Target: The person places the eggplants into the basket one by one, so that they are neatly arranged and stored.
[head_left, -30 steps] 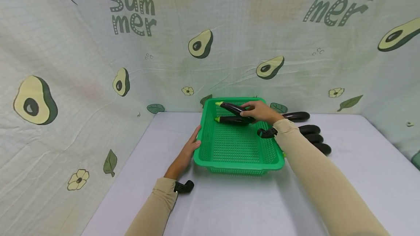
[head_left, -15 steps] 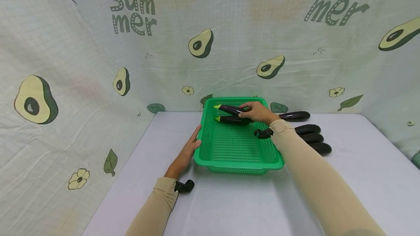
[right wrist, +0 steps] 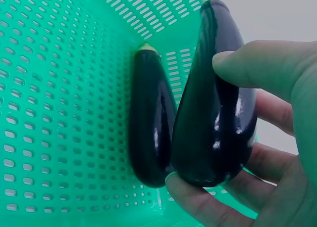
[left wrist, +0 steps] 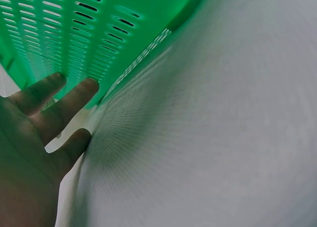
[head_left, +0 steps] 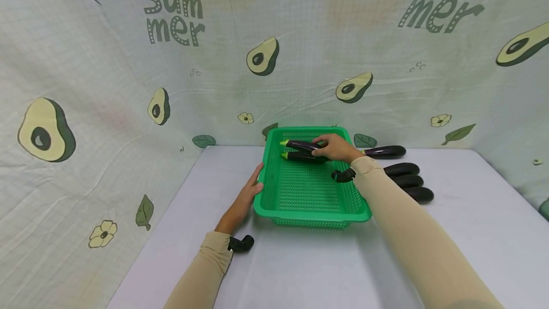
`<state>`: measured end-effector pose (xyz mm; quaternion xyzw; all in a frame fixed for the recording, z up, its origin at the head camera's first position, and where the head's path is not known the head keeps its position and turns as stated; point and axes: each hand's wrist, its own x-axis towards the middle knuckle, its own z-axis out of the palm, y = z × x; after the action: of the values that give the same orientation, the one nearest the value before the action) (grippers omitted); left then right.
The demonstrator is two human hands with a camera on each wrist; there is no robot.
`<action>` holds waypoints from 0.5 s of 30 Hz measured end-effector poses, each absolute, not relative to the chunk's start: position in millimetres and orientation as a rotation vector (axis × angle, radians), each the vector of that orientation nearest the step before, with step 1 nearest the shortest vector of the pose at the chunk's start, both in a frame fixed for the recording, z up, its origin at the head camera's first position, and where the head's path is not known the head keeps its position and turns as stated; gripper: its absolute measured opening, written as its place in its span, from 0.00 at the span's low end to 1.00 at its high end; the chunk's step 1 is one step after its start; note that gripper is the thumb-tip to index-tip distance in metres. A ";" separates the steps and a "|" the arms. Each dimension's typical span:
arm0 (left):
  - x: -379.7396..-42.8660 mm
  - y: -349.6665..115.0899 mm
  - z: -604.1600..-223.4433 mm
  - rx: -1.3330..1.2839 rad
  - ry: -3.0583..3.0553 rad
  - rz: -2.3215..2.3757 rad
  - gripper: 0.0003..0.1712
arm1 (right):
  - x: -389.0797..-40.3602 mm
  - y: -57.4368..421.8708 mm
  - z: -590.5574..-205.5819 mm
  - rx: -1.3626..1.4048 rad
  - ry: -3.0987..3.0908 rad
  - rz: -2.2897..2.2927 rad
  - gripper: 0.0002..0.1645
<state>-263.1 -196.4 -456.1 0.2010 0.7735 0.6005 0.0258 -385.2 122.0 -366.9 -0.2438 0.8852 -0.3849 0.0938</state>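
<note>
A green plastic basket with slotted walls stands on the table. Inside it, near the far end, lies one dark purple eggplant with a green stem end. My right hand holds a second eggplant beside it, thumb on one side and fingers around the other and under the rounded end. In the head view both stem ends point left. Along the basket's left side, my left hand has its fingers extended against the outer wall; the left wrist view shows the fingertips by the slots.
Right of the basket, several more eggplants lie on the white tabletop: one at the back and others closer, partly hidden by my right sleeve. A printed cloth hangs behind the table.
My right hand has lowered the eggplant it holds slightly toward the one in the basket, and its stem end has dropped to lie flatter. The left hand and basket have stayed put.
</note>
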 end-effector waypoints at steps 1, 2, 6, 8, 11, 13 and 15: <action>-262.7 -196.2 -454.8 0.622 2.377 1.862 0.38 | -385.1 121.6 -367.1 -0.723 2.632 -1.137 0.32; -262.3 -195.9 -453.2 0.617 2.363 1.869 0.38 | -385.0 121.4 -367.4 -0.722 2.638 -1.129 0.32; -260.2 -194.6 -453.1 0.617 2.354 1.888 0.39 | -385.0 120.3 -369.6 -0.725 2.663 -1.081 0.32; -259.8 -194.7 -456.1 0.617 2.374 1.890 0.40 | -384.8 119.6 -370.7 -0.731 2.667 -1.065 0.32; -260.4 -195.7 -459.8 0.621 2.393 1.896 0.39 | -386.4 118.6 -372.4 -0.746 2.681 -1.042 0.32; -260.7 -196.2 -459.7 0.615 2.397 1.892 0.39 | -386.8 117.6 -372.4 -0.755 2.694 -1.025 0.31; -260.6 -196.7 -459.6 0.616 2.397 1.897 0.38 | -387.2 116.3 -371.8 -0.764 2.708 -1.005 0.31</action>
<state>-260.6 -196.7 -459.6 0.1976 0.7687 0.6082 0.0116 -387.2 116.3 -371.8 -0.2551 0.9036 -0.3354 0.0768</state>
